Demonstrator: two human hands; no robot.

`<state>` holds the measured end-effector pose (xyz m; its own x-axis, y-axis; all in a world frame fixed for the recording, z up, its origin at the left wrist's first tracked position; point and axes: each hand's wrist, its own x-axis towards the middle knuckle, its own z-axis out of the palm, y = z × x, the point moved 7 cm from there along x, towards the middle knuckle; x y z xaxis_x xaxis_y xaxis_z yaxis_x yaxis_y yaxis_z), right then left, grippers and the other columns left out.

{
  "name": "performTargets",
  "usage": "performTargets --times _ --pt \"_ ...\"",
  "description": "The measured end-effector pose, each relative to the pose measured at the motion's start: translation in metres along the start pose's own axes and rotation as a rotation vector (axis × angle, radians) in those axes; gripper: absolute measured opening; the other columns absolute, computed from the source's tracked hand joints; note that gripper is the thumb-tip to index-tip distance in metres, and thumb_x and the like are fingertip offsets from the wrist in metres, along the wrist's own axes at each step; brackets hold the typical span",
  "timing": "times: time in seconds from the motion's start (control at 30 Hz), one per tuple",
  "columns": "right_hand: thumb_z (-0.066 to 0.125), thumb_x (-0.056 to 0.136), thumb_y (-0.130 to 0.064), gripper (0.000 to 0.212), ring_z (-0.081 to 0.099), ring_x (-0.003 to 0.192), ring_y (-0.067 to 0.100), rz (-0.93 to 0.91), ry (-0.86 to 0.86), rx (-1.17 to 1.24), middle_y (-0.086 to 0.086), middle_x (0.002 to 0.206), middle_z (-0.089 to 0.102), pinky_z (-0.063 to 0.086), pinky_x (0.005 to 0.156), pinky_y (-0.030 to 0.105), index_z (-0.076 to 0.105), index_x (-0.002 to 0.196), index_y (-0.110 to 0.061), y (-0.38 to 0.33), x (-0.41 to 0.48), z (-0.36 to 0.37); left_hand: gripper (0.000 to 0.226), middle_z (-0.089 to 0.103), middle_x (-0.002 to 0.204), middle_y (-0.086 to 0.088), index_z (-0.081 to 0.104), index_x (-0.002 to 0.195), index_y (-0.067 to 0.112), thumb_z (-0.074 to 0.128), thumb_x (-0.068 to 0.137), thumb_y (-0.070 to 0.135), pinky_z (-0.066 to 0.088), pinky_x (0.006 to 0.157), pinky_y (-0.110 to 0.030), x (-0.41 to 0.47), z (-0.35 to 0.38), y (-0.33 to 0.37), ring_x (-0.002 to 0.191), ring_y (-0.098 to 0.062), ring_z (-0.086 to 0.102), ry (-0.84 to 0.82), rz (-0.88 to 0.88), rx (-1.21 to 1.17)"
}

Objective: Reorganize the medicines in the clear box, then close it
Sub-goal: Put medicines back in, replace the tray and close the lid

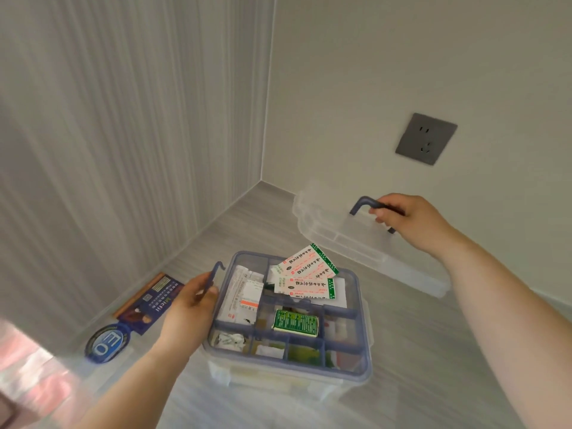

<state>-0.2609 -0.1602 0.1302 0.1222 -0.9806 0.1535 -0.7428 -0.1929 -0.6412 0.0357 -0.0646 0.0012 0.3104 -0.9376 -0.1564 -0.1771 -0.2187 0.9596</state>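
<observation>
Seen from my remote station: my right hand [405,218] is clenched round the dark blue handle [362,202] of the clear lid [340,239], which hangs tilted beneath that grip; below and left of it stands the open clear box [288,377], its divided tray [360,363] holding green-edged sachets [306,267] and a green carton [295,322]; my left hand [188,305] pinches a blue latch [215,275] at the box's left side; left of that grip lies a blue packet [148,301].
</observation>
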Motion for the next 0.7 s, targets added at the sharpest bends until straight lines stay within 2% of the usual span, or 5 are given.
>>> performTargets --times 0.17,0.3,0.43,0.53,0.7 --pt "0.051 0.086 -0.007 0.017 0.056 0.079 0.024 0.138 0.121 0.184 0.014 0.081 0.061 0.044 0.051 0.01 0.06 0.076 -0.017 0.022 -0.029 -0.004 0.038 0.048 0.135 -0.008 0.043 0.127 0.018 0.043 0.09 0.028 0.033 0.098 -0.033 0.02 0.019 0.044 0.121 -0.024 0.044 -0.167 0.352 0.501" --pt "0.05 0.086 -0.005 0.013 0.055 0.08 0.025 0.237 0.164 0.235 0.021 0.09 0.063 0.044 0.06 0.023 0.059 0.082 -0.013 0.04 -0.051 -0.004 0.051 0.035 0.145 -0.008 0.026 0.136 0.016 0.036 0.091 0.037 0.016 0.111 -0.037 0.023 0.09 0.071 0.133 -0.023 0.028 -0.413 0.574 0.93" --pt "0.048 0.086 -0.002 0.015 0.054 0.072 0.022 0.281 0.199 0.261 0.014 0.086 0.059 0.039 0.044 0.004 0.06 0.087 -0.009 0.051 -0.061 -0.004 0.051 0.046 0.135 -0.013 0.031 0.132 0.01 0.033 0.092 0.041 0.03 0.103 -0.039 0.021 0.132 0.073 0.12 -0.028 0.042 -0.639 0.537 0.993" --pt "0.046 0.087 -0.001 0.017 0.053 0.068 0.018 0.298 0.203 0.269 0.012 0.085 0.058 0.038 0.044 0.003 0.062 0.093 -0.001 0.057 -0.066 -0.004 0.044 0.044 0.137 -0.011 0.035 0.131 0.012 0.036 0.093 0.032 0.028 0.105 -0.037 0.016 0.144 0.076 0.123 -0.026 0.04 -0.722 0.607 0.984" --pt "0.048 0.086 -0.002 0.014 0.051 0.078 0.022 0.316 0.215 0.284 0.013 0.083 0.058 0.037 0.044 0.002 0.062 0.089 -0.003 0.063 -0.075 -0.004 0.041 0.041 0.14 -0.007 0.034 0.132 0.015 0.038 0.093 0.026 0.032 0.102 -0.033 0.009 0.148 0.072 0.122 -0.022 0.041 -0.817 0.642 0.9"
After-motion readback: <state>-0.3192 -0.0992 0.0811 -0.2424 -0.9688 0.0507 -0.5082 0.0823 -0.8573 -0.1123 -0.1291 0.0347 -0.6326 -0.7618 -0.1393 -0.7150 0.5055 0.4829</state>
